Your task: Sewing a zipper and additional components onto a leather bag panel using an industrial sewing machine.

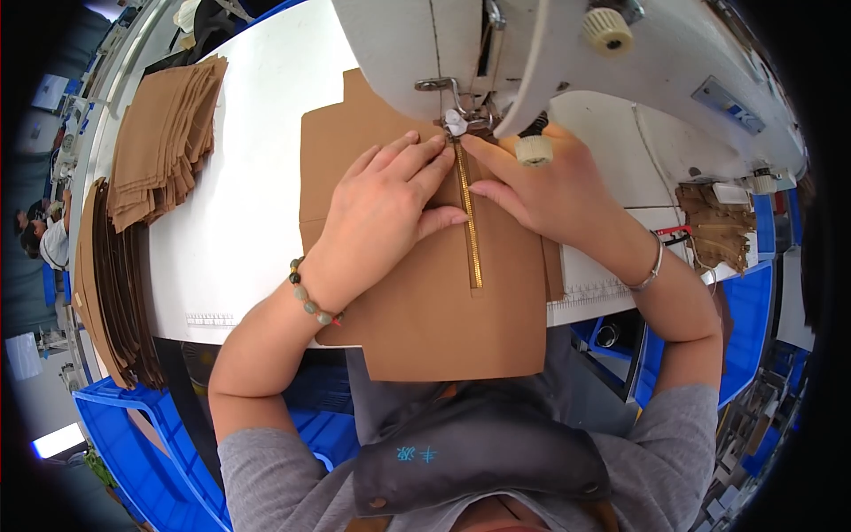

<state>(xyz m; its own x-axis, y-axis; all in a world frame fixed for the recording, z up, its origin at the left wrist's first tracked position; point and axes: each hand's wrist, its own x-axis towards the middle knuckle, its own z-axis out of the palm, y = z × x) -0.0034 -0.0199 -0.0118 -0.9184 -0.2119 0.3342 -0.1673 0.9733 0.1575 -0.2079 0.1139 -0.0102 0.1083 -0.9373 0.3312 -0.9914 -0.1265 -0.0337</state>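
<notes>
A flat brown panel [510, 341] with notched corners lies on the white table under the head of a sewing machine [390, 44]. Along a narrow slot in the panel runs a zipper [472, 226] with gold teeth, its upper end at the needle area. My left hand [372, 213] rests flat on the panel left of the zipper, fingers stretched toward the needle and thumb reaching the teeth. On the other side, my right hand [554, 191] presses down with index finger and thumb extended, the fingertip close to the presser foot. The machine's knob partly covers its other fingers.
At the left sit a fanned stack of brown pieces [164, 142] and a pile of larger brown panels [115, 284]. Brown zippers [716, 230] lie at the right, near a red-handled tool [671, 230]. Blue bins [133, 426] stand below the table. A ruler strip [594, 291] edges it.
</notes>
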